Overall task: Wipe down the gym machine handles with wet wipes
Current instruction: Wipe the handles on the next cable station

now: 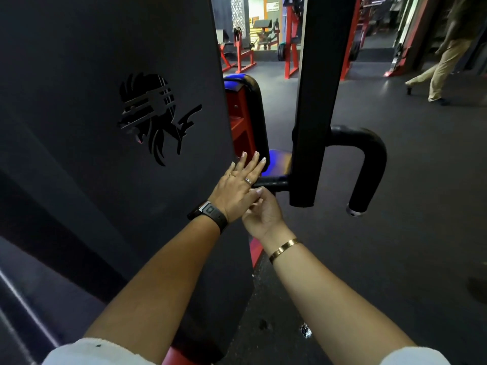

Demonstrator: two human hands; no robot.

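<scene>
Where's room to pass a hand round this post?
Free: the gap between black post and curved handle, and floor right of it. Crowded: between post and dark panel, where left hand and right hand meet at the short handle.

A person's left hand (237, 191) lies flat, its fingers (253, 164) straight and spread, over the near end of a short black handle (274, 182) on a gym machine. Just under the palm, the right hand (263, 214) curls with its thumb tip at the handle; whether it holds a wipe cannot be made out. Right of the fingers, a black post (313, 114) carries the handle, with a curved handle (371, 164) on its far side. Left of the fingers stands a dark panel (79, 127) with a cut-out emblem. Well beyond the fingertips, a walker (442, 64) passes red frames (291, 54).
</scene>
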